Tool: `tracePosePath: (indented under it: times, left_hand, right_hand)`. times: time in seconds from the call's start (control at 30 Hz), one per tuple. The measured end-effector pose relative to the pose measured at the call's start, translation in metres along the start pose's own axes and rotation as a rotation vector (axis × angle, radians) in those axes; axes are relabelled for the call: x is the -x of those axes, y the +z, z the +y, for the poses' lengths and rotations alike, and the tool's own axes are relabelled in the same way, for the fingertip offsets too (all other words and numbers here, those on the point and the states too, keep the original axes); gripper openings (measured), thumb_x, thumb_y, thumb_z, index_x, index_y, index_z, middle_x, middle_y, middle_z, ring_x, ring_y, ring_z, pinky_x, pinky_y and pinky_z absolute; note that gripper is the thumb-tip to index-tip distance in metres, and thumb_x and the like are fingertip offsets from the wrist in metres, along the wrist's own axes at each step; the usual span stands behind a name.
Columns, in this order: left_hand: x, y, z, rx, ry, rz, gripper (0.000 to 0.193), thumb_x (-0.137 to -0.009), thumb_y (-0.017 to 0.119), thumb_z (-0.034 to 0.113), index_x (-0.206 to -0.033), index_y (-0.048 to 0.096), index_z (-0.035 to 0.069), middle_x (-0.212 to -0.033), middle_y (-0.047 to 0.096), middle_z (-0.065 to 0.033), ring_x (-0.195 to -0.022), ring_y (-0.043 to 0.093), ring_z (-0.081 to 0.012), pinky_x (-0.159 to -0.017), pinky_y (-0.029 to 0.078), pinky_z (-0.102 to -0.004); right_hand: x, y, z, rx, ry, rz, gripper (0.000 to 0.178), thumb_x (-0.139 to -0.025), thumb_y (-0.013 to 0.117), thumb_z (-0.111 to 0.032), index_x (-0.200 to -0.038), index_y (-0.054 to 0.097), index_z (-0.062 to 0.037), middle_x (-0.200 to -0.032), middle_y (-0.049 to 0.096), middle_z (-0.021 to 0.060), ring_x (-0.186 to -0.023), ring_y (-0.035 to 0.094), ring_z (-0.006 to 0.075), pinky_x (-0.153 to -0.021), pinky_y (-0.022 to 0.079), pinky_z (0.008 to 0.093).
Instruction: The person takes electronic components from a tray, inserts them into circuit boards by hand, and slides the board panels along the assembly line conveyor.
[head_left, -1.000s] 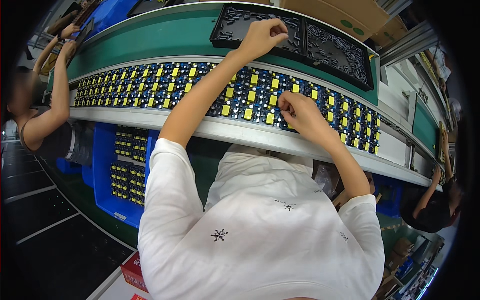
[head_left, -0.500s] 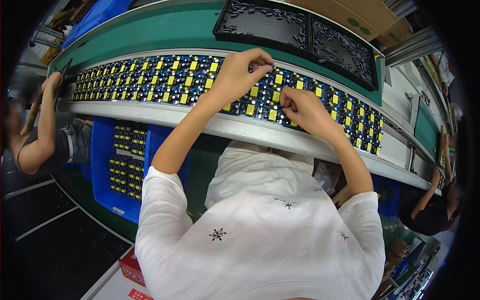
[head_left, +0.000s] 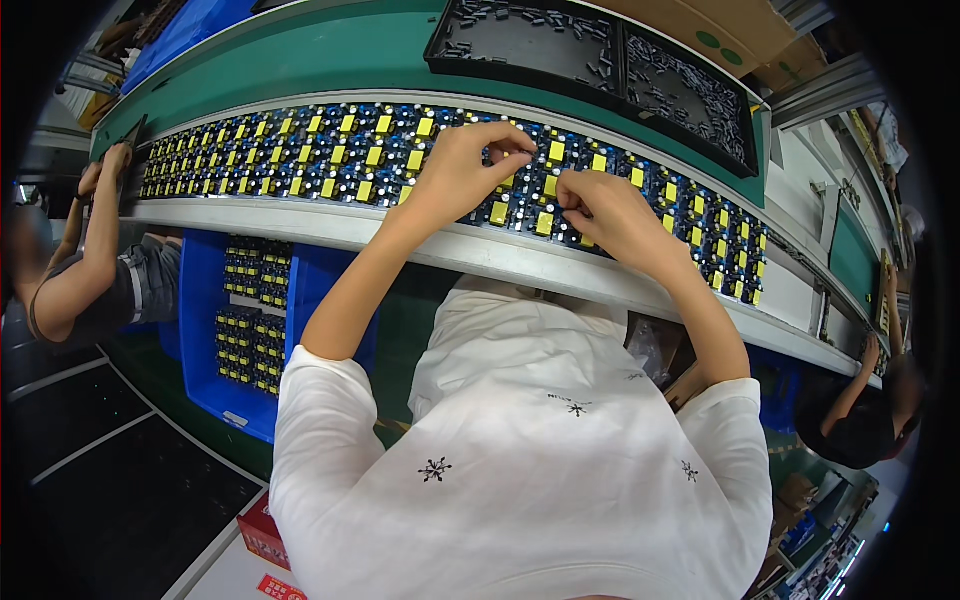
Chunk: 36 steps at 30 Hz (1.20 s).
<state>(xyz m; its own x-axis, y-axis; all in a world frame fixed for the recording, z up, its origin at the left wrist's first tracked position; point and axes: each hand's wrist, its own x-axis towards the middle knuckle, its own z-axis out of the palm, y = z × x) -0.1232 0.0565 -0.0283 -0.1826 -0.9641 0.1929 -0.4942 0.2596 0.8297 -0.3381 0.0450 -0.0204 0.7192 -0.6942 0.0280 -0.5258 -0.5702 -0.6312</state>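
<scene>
Left hand [head_left: 462, 172] has pulled back from the black plastic parts tray [head_left: 590, 62] at the far side and now sits on the long row of blue circuit boards with yellow block components [head_left: 330, 160], beside the right hand [head_left: 603, 207], which barely shifted. Both hands have fingertips pinched down onto the boards mid-belt; what they grip is too small to tell. Boards run along the green conveyor [head_left: 330, 55]. Blue plastic bin [head_left: 205, 330] of more boards sits below left. Another person's arm [head_left: 95, 235] reaches in at far left.

boards [head_left: 330, 160]: blue, yellow blocks | bin [head_left: 200, 330]: blue | shirt [head_left: 520, 470]: white, dark snowflakes
</scene>
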Motion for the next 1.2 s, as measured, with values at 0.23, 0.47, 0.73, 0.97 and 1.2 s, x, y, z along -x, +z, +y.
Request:
tracePosePath:
  times: [0.23, 0.47, 0.73, 0.97, 1.2]
  left_hand:
    - [-0.008, 0.001, -0.003, 0.076, -0.098, -0.077, 0.014, -0.081, 0.068, 0.013, -0.089, 0.068, 0.001, -0.077, 0.068, -0.0039, -0.072, 0.062, -0.0075, -0.065, 0.045, -0.0210]
    - [-0.018, 0.003, 0.000, 0.111, -0.215, -0.121, 0.019, -0.083, 0.068, 0.017, -0.087, 0.067, -0.002, -0.072, 0.066, -0.0052, -0.070, 0.062, -0.0077, -0.063, 0.046, -0.0215]
    - [-0.042, 0.025, 0.015, -0.042, -0.015, -0.169, 0.022, -0.083, 0.069, 0.022, -0.084, 0.068, -0.001, -0.071, 0.066, -0.0042, -0.063, 0.059, -0.0092, -0.061, 0.046, -0.0230]
    - [-0.073, 0.050, 0.030, -0.251, -0.019, -0.245, 0.020, -0.080, 0.071, 0.023, -0.081, 0.070, 0.003, -0.069, 0.064, -0.0052, -0.062, 0.059, -0.0146, -0.060, 0.046, -0.0273]
    - [-0.088, 0.068, 0.024, -0.400, 0.294, -0.303, 0.012, -0.078, 0.070, 0.021, -0.082, 0.072, 0.009, -0.073, 0.065, -0.0048, -0.072, 0.057, -0.0181, -0.073, 0.042, -0.0319]
  right_hand:
    - [-0.014, -0.011, 0.005, 0.088, -0.068, -0.170, 0.011, -0.074, 0.065, -0.001, -0.077, 0.054, 0.0014, -0.074, 0.059, 0.0137, -0.069, 0.058, 0.0300, -0.063, 0.046, 0.0381]
    - [-0.020, -0.031, 0.017, -0.020, -0.134, -0.225, 0.012, -0.079, 0.067, -0.009, -0.085, 0.064, 0.0008, -0.077, 0.063, 0.0124, -0.070, 0.061, 0.0264, -0.065, 0.047, 0.0338]
    - [-0.028, -0.107, 0.163, 0.383, 0.258, 0.427, 0.030, -0.095, 0.052, -0.028, -0.104, 0.063, -0.0018, -0.094, 0.063, 0.0121, -0.092, 0.061, 0.0197, -0.079, 0.046, 0.0295]
    - [-0.039, -0.101, 0.157, 0.048, 0.135, 0.183, 0.033, -0.096, 0.050, -0.031, -0.104, 0.063, -0.0022, -0.093, 0.062, 0.0096, -0.092, 0.057, 0.0179, -0.082, 0.044, 0.0295]
    - [-0.036, -0.102, 0.163, -0.073, 0.088, 0.072, 0.024, -0.095, 0.051, -0.024, -0.099, 0.062, -0.0022, -0.088, 0.061, 0.0033, -0.082, 0.055, 0.0109, -0.077, 0.044, 0.0249]
